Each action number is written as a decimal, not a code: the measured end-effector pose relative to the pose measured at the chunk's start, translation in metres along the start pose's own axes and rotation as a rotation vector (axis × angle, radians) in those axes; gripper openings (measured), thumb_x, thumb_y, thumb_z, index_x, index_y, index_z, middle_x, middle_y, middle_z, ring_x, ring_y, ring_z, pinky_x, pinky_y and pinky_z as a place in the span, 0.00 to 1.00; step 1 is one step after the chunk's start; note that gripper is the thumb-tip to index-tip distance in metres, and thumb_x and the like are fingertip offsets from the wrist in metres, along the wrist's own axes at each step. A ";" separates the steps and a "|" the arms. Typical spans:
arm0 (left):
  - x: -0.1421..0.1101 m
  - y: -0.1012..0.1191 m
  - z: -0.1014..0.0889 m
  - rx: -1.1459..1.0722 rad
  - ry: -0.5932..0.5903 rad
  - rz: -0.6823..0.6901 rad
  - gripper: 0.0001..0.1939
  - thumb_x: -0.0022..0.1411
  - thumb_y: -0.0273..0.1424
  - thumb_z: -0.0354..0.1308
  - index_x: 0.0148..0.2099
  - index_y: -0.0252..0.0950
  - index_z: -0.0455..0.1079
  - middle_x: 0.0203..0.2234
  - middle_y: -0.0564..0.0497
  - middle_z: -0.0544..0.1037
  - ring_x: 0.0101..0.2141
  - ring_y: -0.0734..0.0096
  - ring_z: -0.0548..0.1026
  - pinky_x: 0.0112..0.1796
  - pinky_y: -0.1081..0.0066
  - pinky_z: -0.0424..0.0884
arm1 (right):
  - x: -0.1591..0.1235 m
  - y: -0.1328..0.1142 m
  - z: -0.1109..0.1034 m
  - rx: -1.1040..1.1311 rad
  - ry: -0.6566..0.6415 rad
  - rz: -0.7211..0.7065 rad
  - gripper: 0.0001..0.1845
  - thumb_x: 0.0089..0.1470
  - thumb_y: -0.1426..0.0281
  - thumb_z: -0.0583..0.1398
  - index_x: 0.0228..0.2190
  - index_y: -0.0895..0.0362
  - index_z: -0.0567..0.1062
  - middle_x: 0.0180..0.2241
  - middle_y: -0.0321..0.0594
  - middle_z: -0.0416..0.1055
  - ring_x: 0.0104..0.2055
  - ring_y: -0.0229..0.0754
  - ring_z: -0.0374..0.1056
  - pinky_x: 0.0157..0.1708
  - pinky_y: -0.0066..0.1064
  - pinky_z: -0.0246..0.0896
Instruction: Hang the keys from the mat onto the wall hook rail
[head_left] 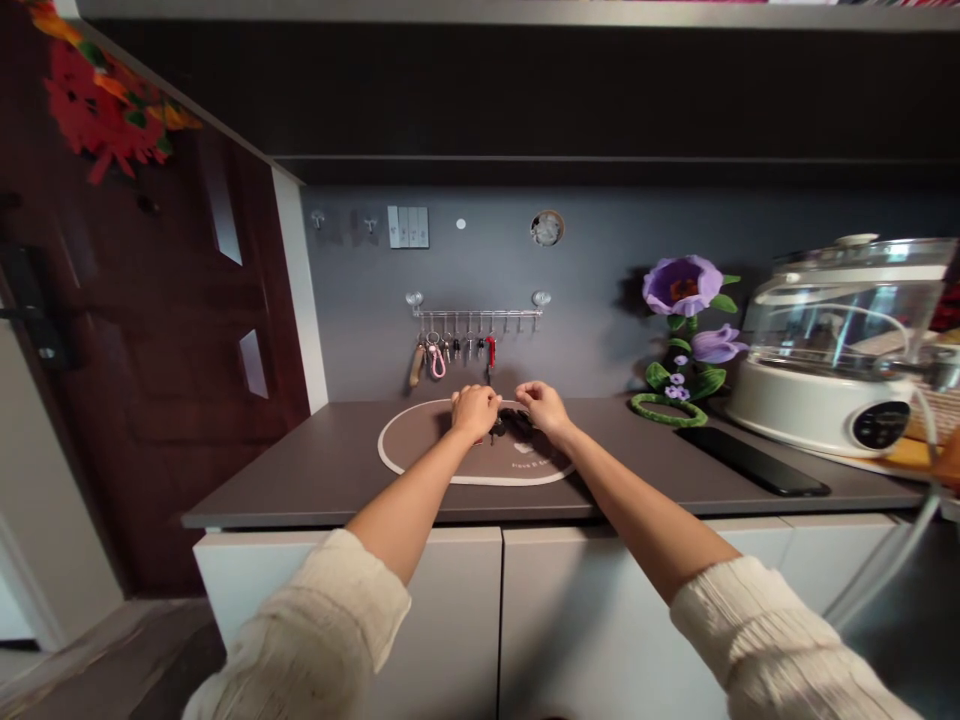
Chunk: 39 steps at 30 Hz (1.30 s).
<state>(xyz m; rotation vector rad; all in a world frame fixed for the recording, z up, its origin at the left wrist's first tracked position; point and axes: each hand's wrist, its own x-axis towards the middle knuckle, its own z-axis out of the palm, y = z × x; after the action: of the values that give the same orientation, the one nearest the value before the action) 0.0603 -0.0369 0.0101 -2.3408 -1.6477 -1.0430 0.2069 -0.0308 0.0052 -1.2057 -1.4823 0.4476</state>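
Note:
Both of my hands are over an oval brown mat point(420, 440) with a pale rim. My left hand point(475, 410) is closed, its fingers bent down around a key with a dark head point(496, 427) that shows below the fingertips; a bit of red shows under the palm. My right hand point(546, 410) is raised a little, thumb and fingers pinched together; whatever they hold is too small to make out. Between the hands, small black objects point(517, 420), perhaps more keys, lie on the mat. Behind them, a clear hook rack point(480, 314) carries several keys and a pink strap point(437, 362).
A black phone point(754, 462) lies on the right of the dark counter point(292, 470). Purple artificial flowers point(682, 285) and a white appliance with a clear body point(825, 400) stand nearby. A shelf point(525, 100) overhangs the counter; a dark red door point(150, 400) is left.

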 end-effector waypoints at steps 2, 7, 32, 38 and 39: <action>-0.002 -0.001 0.003 0.033 -0.030 0.029 0.14 0.59 0.37 0.46 0.34 0.38 0.72 0.35 0.48 0.75 0.40 0.63 0.68 0.42 0.62 0.58 | -0.002 0.006 -0.005 -0.175 -0.012 -0.042 0.05 0.47 0.72 0.55 0.28 0.58 0.70 0.27 0.37 0.71 0.30 0.35 0.65 0.34 0.26 0.57; -0.008 -0.005 0.007 0.143 -0.082 0.138 0.14 0.58 0.38 0.48 0.32 0.37 0.73 0.33 0.46 0.76 0.40 0.63 0.68 0.43 0.62 0.57 | 0.000 0.012 -0.007 -0.458 -0.061 -0.161 0.08 0.49 0.75 0.53 0.31 0.57 0.71 0.30 0.40 0.72 0.31 0.36 0.66 0.34 0.25 0.56; 0.004 -0.012 0.007 -0.313 0.105 0.114 0.09 0.60 0.31 0.46 0.34 0.37 0.68 0.31 0.52 0.76 0.37 0.70 0.70 0.44 0.67 0.59 | 0.001 0.009 -0.002 -0.556 -0.092 -0.221 0.09 0.48 0.75 0.54 0.32 0.58 0.73 0.30 0.41 0.73 0.31 0.36 0.66 0.34 0.26 0.56; 0.015 -0.015 0.011 -0.888 0.139 -0.032 0.05 0.56 0.27 0.50 0.30 0.33 0.66 0.26 0.49 0.76 0.31 0.72 0.74 0.35 0.73 0.66 | -0.003 0.001 -0.002 -0.440 -0.072 -0.279 0.07 0.48 0.73 0.55 0.31 0.58 0.72 0.30 0.40 0.72 0.32 0.36 0.66 0.34 0.27 0.57; 0.015 -0.014 0.011 -0.964 0.142 -0.066 0.04 0.56 0.27 0.51 0.29 0.33 0.65 0.25 0.49 0.75 0.30 0.72 0.74 0.35 0.73 0.66 | -0.004 -0.001 -0.002 -0.422 -0.068 -0.289 0.07 0.48 0.72 0.55 0.31 0.58 0.71 0.30 0.40 0.72 0.32 0.36 0.66 0.35 0.28 0.57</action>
<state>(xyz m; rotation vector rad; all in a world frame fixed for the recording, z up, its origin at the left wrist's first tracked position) 0.0558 -0.0139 0.0063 -2.5643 -1.3217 -2.3565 0.2074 -0.0352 0.0046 -1.2778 -1.8363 -0.0244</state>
